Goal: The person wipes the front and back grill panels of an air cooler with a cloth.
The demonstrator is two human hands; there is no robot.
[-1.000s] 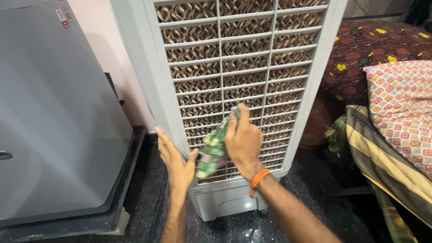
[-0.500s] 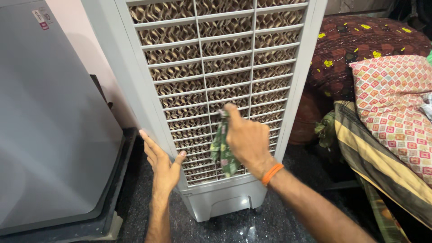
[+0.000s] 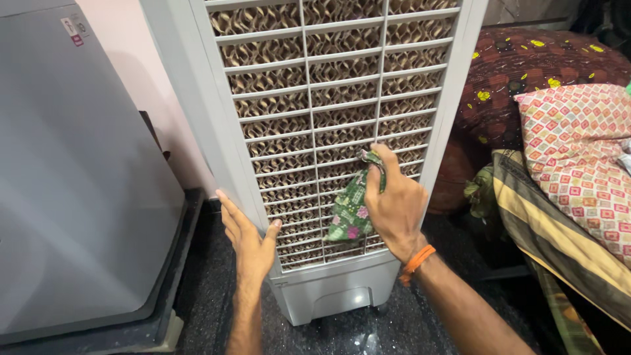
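Note:
A tall white air cooler [image 3: 217,131] stands in front of me, its slatted grille [image 3: 315,98] showing brown honeycomb pads behind. My right hand [image 3: 394,204], with an orange band at the wrist, presses a green patterned cloth [image 3: 351,207] against the lower right part of the grille. My left hand [image 3: 246,236] lies flat with fingers apart on the cooler's lower left edge, thumb hooked on the front frame. The cooler's base panel [image 3: 335,299] sits just below both hands.
A grey appliance [image 3: 72,184] on a dark stand fills the left. On the right are a patterned pillow [image 3: 585,144], a dark red printed cushion [image 3: 526,72] and a striped blanket [image 3: 559,230]. The floor [image 3: 210,289] is dark speckled stone.
My right hand and the cloth have moved rightward across the lower grille. My left hand has stayed on the cooler's left edge. The view has shifted slightly.

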